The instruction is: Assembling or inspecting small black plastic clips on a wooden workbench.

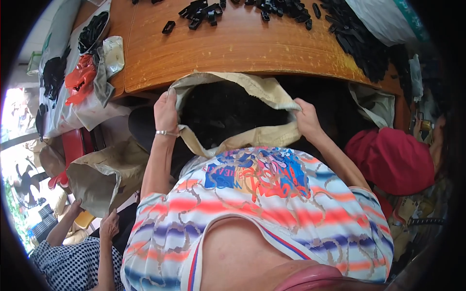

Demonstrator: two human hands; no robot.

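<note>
A large tan sack is held with its mouth spread wide between my body and the table's edge. My left hand grips the sack's rim on the left, thumb up along the edge; a bracelet is on that wrist. On the opposite side my right hand is closed round the rim, pinching a corner of it. The inside of the sack looks black, and I cannot make out clearly what lies in it.
On the wooden table lie loose small black plastic pieces and a heap of long black pieces. A red plastic bag sits at the left. Co-workers sit on both sides; the left one holds another tan sack.
</note>
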